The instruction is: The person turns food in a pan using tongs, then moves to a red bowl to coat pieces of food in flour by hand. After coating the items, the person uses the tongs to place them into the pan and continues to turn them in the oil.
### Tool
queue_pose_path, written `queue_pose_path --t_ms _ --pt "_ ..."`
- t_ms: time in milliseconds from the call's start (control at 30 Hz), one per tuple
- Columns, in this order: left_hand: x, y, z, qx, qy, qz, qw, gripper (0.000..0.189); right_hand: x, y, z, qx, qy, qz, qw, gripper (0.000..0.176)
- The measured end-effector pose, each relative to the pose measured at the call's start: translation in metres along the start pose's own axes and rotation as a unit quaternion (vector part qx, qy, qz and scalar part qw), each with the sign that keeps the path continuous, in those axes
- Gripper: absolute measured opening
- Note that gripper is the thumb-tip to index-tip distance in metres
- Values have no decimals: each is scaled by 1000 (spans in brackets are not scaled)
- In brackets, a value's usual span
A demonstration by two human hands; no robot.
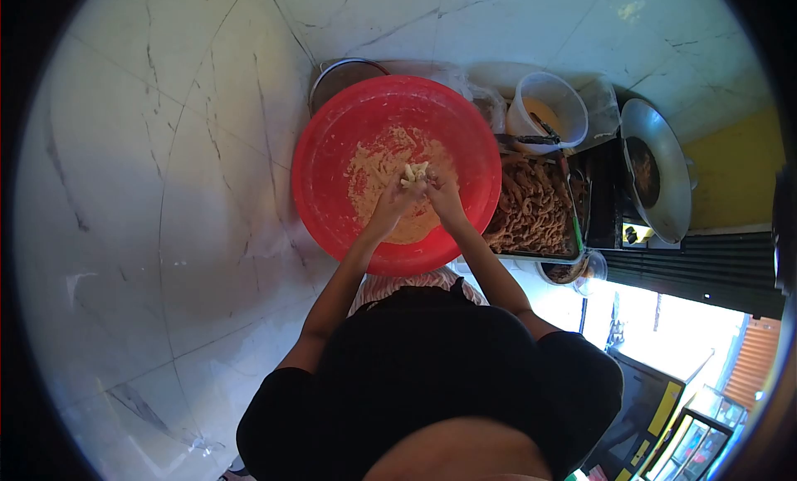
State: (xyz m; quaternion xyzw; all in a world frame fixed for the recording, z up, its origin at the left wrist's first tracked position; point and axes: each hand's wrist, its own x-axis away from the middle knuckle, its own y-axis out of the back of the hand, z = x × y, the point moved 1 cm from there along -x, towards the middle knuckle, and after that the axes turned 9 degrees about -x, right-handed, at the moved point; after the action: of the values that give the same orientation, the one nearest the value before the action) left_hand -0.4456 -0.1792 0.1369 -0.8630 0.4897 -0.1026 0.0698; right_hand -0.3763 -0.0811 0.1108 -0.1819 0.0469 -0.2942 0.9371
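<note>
A wide red basin [320,161] stands in front of my body, with pale tan flour [365,178] spread over its bottom. Both my hands are inside it, close together above the flour. Between their fingertips is a small bunch of pale, flour-coated pieces [413,174], whose kind I cannot make out. My left hand [398,200] is closed on the bunch from the left. From the right, my right hand [442,190] closes on the same bunch. The fingers partly hide the pieces.
Right of the basin, a tray [531,203] holds many brown fried strips. Behind it stands a translucent tub [550,107] with yellowish contents. A large metal wok [664,170] is farther right. A small container [569,272] sits below the tray. Marbled wall tiles [207,149] rise at left.
</note>
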Motion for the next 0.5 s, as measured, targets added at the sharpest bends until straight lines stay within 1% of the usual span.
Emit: queue_pose_path --t_ms 33,67,100,133,200,267,300,333,367,400,433,500 --pt "4 1 1 0 -2 -5 1000 45 -3 2 -5 0 -19 11 1000 13" --pt "8 1 1 -33 4 -4 999 44 -6 4 -11 1 -37 21 999 12" --pt "11 2 2 -67 10 -3 998 42 -7 5 -16 1 -36 27 999 12" --pt "12 5 5 -68 7 -6 998 42 -5 4 -17 13 -45 16 999 11" --pt "13 12 20 -42 42 -11 998 42 -2 2 -19 24 -54 6 998 12" --pt "9 18 35 -49 45 -16 998 39 1 -3 -9 -4 -110 -12 994 14" --pt "6 21 42 -55 48 -18 997 37 1 -2 -9 -5 -109 -13 994 14" --pt "5 23 40 -56 48 -17 997 37 0 -2 -7 -24 -107 8 994 16" --pt "3 25 39 -62 42 7 997 33 -2 -2 -6 -44 -106 29 993 18" --pt "3 27 37 -68 37 31 997 31 -3 -3 -4 -45 -105 29 993 18" --pt "2 27 34 -69 37 32 996 31 -3 -6 5 -62 -100 18 993 19" --pt "3 26 31 -96 60 -2 994 28 -3 -7 15 -80 -95 5 992 20"
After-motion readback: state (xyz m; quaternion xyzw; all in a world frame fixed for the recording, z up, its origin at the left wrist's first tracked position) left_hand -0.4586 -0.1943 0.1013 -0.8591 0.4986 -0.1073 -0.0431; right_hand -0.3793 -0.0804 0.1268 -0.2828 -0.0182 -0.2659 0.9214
